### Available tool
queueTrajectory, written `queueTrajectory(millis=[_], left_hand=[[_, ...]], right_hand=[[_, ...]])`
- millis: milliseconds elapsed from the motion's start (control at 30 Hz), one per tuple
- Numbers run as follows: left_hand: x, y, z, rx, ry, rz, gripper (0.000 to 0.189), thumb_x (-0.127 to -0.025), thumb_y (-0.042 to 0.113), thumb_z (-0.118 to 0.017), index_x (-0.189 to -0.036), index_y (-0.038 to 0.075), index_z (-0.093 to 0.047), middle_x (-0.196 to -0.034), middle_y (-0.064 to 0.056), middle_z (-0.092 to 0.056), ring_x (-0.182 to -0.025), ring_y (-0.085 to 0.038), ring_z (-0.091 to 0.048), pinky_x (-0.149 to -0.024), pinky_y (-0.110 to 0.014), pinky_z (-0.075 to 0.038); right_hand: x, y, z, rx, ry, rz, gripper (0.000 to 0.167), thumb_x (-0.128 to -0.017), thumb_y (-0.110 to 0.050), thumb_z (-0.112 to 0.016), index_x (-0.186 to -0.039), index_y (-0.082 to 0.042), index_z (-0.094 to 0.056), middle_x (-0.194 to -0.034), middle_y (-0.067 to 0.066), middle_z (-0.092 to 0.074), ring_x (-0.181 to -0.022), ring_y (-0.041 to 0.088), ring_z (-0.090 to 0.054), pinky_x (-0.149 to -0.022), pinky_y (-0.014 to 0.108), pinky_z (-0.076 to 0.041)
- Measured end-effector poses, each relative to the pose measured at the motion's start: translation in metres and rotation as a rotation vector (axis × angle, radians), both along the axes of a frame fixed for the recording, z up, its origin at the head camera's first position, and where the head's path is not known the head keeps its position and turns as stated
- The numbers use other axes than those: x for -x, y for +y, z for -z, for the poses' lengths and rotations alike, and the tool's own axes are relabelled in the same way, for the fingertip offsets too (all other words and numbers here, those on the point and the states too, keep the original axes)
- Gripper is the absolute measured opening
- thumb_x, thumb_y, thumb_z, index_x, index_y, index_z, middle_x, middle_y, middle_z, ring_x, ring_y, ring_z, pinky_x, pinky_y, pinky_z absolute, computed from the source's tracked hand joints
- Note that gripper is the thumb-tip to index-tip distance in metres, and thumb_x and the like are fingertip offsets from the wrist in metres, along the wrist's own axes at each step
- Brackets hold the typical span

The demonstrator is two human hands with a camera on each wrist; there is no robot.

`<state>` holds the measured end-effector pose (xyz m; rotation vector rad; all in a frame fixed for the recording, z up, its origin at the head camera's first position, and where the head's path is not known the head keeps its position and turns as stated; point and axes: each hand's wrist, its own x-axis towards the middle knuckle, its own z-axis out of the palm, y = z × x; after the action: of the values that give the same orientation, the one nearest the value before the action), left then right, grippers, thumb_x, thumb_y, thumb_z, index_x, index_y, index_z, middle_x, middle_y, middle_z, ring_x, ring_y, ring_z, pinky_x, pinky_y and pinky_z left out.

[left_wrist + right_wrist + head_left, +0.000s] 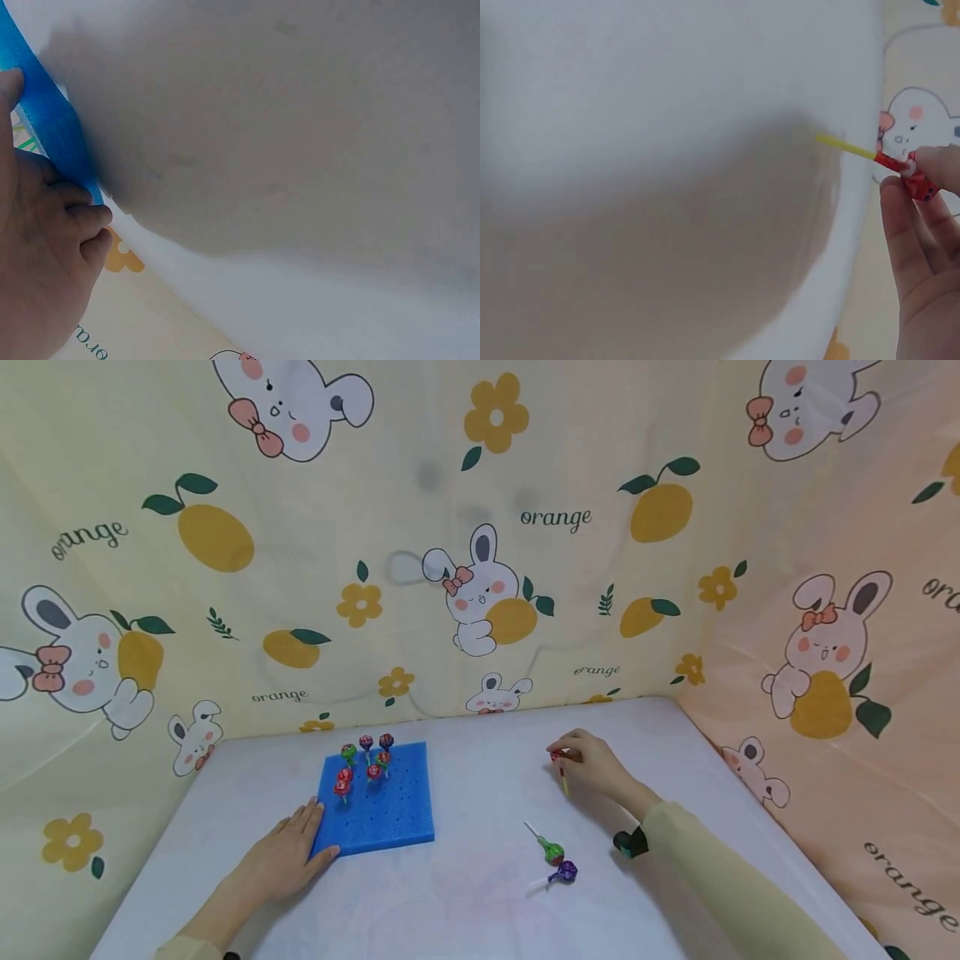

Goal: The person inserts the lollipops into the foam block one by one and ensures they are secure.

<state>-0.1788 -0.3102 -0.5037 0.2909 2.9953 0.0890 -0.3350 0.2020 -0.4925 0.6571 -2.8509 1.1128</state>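
In our right hand (596, 766), thumb and fingers pinch a red-wrapped lollipop (919, 187) by its head, over the right side of the white table (465, 902); we cannot tell whether its stick tip touches the surface. With only the slick wrapper held, we think the lollipop could swivel in our fingertips, leaving the free stick askew. Our left hand (281, 860) lies with fingers extended along the blue foam block's (393, 814) left edge, thumb at its near corner, gripping nothing; if that contact eased, the light block might slide under a sideways push. The seven standing lollipops (374, 772) crowd its far left part, so a careless knuckle could tip one. Our right forearm might also brush the green lollipop (553, 852) or the purple lollipop (567, 872), both lying loose near it, and set them rolling. As for the held one, its wrapper is bright red with a dark mark on the head, bunched at the neck, and its thin yellow stick looks straight.
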Motion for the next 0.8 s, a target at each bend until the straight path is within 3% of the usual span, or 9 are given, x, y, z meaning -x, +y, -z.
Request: queueTrajectory(millis=[267, 800], left_hand=[[-0.001, 0.001, 0.0, -0.007, -0.002, -0.003, 0.092, -0.102, 0.057, -0.056, -0.154, -0.015, -0.034, -0.161, -0.037, -0.03, -0.148, -0.053, -0.033, -0.118, -0.067, -0.033], [0.0, 0.0, 0.001, -0.017, 0.0, -0.004, 0.093, -0.102, 0.059, -0.055, -0.155, -0.015, -0.032, -0.161, -0.036, -0.029, -0.149, -0.053, -0.032, -0.118, -0.067, -0.032]], right_hand=[[-0.006, -0.011, -0.007, 0.082, 0.075, -0.028, 0.024, -0.096, -0.001, -0.073, -0.119, -0.001, -0.076, -0.121, 0.015, -0.064, -0.105, 0.031, -0.069, -0.092, 0.042, -0.061], [-0.014, -0.051, -0.015, 0.231, 0.079, -0.097, 0.021, -0.1, -0.001, -0.066, -0.117, -0.005, -0.077, -0.12, 0.01, -0.071, -0.107, 0.025, -0.069, -0.089, 0.035, -0.062]])
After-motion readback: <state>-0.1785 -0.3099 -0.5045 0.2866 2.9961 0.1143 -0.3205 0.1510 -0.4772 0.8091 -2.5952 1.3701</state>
